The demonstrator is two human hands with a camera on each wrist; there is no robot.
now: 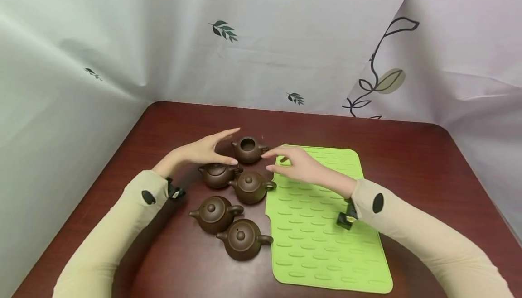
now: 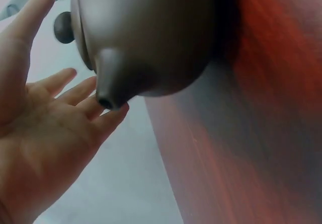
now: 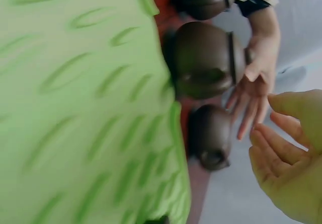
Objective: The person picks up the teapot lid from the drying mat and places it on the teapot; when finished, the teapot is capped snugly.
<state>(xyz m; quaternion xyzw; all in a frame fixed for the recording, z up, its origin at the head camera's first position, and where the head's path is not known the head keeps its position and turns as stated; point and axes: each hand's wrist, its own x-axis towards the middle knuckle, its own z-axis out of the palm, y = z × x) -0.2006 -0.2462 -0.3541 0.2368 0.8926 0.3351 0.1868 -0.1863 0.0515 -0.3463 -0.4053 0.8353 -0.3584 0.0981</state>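
Observation:
My left hand (image 1: 208, 150) reaches over the back left teapot (image 1: 216, 178), thumb and fingers spread apart, nothing in its grasp. In the left wrist view a lidded brown teapot (image 2: 156, 27) looms close, its spout in front of the outstretched fingers. A lidless teapot (image 1: 247, 155) stands farthest back, between the two hands, its dark round mouth showing. Beside its handle, over the green mat, is my right hand (image 1: 299, 164), with loosely bent fingers and nothing held. A lidded teapot (image 1: 249, 189) sits in front of the lidless one.
Two more lidded teapots, one at the left (image 1: 214, 216) and one nearest me (image 1: 243, 241), stand toward the front. A bright green ridged mat (image 1: 318, 252) lies right of the pots, on a dark red wooden table (image 1: 424, 175). Pale patterned sheeting (image 1: 261, 62) hangs behind.

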